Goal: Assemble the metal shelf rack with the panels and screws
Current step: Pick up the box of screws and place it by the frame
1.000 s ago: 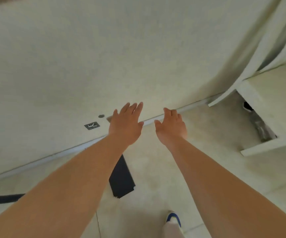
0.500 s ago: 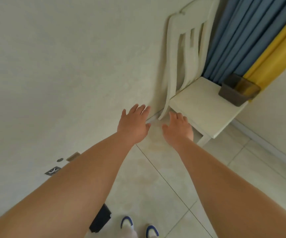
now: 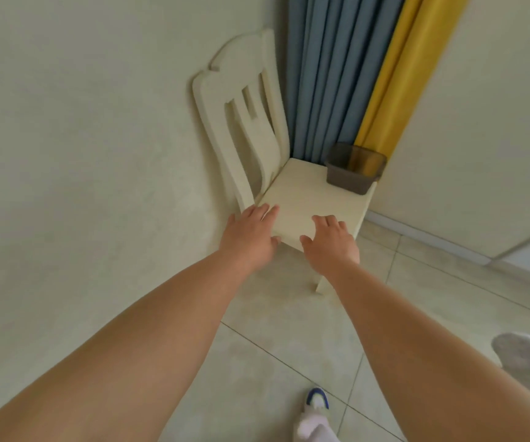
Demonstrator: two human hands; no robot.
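My left hand [image 3: 251,235] and my right hand [image 3: 330,242] are stretched forward, palms down, fingers straight and empty. Both hover over the near edge of the seat of a cream wooden chair [image 3: 318,199] that stands against the wall. Whether the fingers touch the seat is unclear. A small grey-brown bin [image 3: 353,169] sits on the far right corner of the seat. No shelf panels or screws are in view.
Blue and yellow curtains [image 3: 353,74] hang behind the chair in the corner. A pale wall [image 3: 82,154] runs along the left. Tiled floor [image 3: 289,330] lies below, with my shoe [image 3: 317,398] near the bottom edge and a grey object [image 3: 528,352] at the right.
The view has swung right, away from the dark panels on the floor, toward the chair. Both hands have come over the chair seat, still empty.
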